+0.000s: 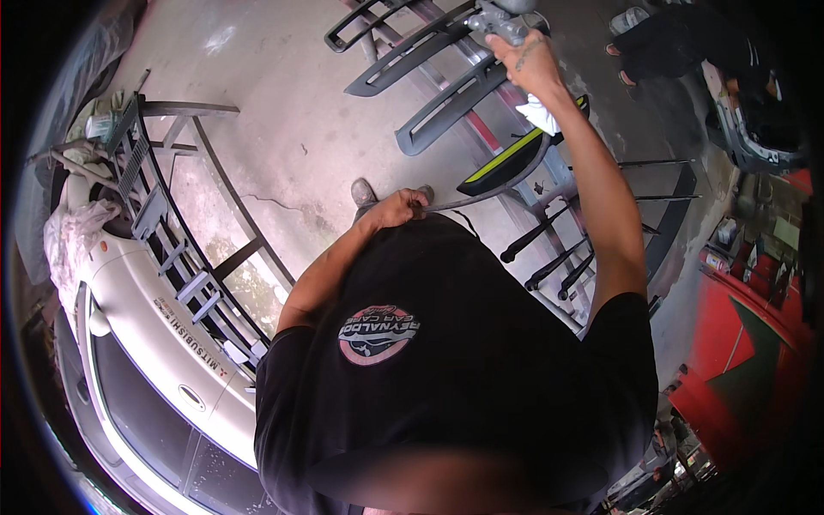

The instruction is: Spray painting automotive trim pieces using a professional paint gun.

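This is a car workshop — spray gun (499,26), detached trim panels (421,62), pale car (142,287), concrete floor (266,73)

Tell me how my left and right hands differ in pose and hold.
Your left hand grips the grey hose; your right hand grips the spray gun. The left hand is close to the black shirt; the right hand reaches far forward. Both are bare.
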### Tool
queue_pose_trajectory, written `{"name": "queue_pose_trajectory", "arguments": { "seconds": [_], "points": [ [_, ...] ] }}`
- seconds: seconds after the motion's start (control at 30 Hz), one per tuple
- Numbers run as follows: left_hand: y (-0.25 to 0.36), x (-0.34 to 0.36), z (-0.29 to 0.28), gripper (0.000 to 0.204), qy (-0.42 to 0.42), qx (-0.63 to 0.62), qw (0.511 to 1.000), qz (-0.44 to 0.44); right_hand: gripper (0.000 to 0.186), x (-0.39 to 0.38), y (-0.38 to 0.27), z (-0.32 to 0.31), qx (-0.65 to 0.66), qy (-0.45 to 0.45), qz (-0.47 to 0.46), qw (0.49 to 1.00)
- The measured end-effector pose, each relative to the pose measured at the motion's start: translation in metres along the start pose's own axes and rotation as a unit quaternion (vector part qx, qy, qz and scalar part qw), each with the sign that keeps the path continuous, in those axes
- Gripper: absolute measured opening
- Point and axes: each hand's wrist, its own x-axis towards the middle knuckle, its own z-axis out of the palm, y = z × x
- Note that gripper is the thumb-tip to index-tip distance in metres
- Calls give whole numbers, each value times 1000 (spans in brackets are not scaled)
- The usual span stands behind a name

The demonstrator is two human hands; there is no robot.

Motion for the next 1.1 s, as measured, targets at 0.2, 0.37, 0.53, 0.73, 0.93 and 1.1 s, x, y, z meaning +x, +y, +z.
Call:
{"name": "queue_pose_trajectory", "arguments": {
  "seconds": [0.2,0.37,0.53,0.73,0.93,1.1],
  "points": [
    [-76,-10,6,38,32,142,985,90,30,-87,-66,55,112,-173,-79,975],
    [-59,-16,13,44,21,187,981,50,30,-126,-79,80,195,-243,-121,943],
    [-6,-3,28,26,-42,-52,994,86,31,-135,-67,64,232,-231,-20,945],
    [124,0,33,32,-8,-326,935,135,33,-128,-45,33,60,79,19,995],
    [128,-21,33,29,4,-463,865,194,32,-159,-72,51,116,71,70,988],
    [99,-65,41,21,44,-487,861,139,38,-195,-99,84,197,-135,123,963]
  ]
}}
